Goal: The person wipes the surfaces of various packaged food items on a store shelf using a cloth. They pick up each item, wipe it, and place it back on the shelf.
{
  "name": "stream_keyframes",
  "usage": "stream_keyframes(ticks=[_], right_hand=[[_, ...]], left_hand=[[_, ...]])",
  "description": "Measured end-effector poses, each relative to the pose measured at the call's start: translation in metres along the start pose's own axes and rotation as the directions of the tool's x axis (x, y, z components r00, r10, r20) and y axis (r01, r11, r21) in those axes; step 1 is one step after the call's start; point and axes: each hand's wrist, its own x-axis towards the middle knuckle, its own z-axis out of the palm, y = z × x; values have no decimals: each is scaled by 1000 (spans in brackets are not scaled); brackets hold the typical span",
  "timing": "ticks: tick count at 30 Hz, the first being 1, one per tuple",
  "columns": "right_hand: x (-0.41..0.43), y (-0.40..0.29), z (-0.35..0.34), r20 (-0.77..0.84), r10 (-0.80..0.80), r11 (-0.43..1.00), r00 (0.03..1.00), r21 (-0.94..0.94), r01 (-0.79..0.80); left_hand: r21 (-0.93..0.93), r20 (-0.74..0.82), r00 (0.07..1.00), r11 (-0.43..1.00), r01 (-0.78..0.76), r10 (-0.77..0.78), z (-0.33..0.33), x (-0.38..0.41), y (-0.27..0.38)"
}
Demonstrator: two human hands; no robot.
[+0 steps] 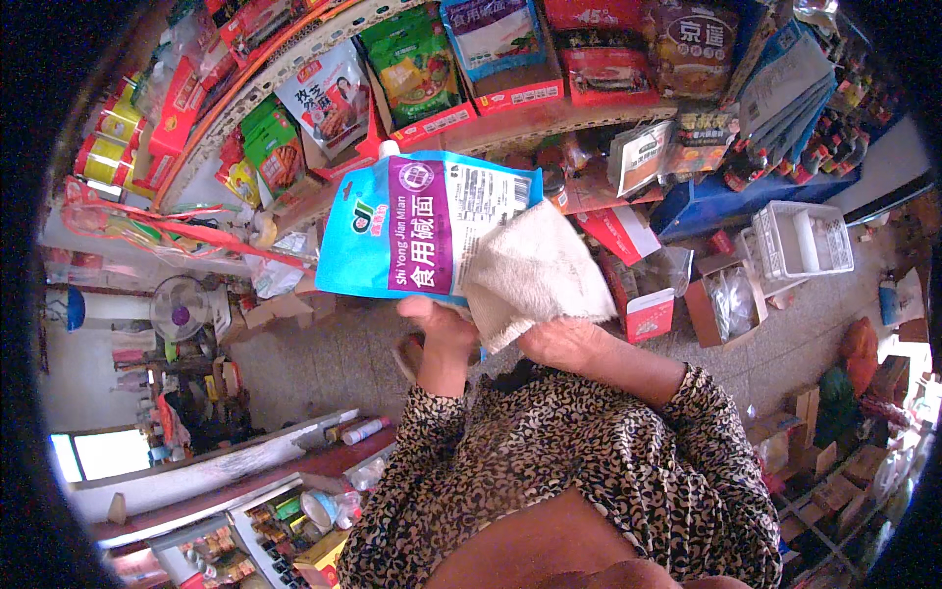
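A blue, purple and white spouted plastic pouch lies flat in front of me, its printed face up and its white cap at the top edge. My left hand holds it by the lower edge; the thumb shows, while the other fingers are hidden beneath. Over the pouch's right part drapes a cream cloth. My right hand grips this cloth against the printed face, its fingers mostly covered by the fabric.
Shelves ahead carry boxes of seasoning packets and a similar blue pouch. To the right stand an open carton and a white plastic crate on the floor. A fan is at left, near a red ribbon.
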Motion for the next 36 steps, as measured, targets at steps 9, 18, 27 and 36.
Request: stream_keyframes(ticks=[9, 18, 27, 36], right_hand=[[-20, 34, 39, -162, 149, 946, 975, 312, -93], [6, 7, -23, -280, 481, 715, 831, 673, -187], [1, 41, -1, 11, 378, 924, 926, 52, -378], [-7, 3, 22, 31, 85, 993, 996, 83, -87]], left_hand=[[13, 35, 999, 1000, 14, -14, -34, 8, 15], [-43, -223, 897, 923, 381, -381, -15, 3, 17], [206, 25, 987, 967, 148, -156, -22, -3, 4], [257, -86, 956, 921, 292, -279, -26, -2, 12]])
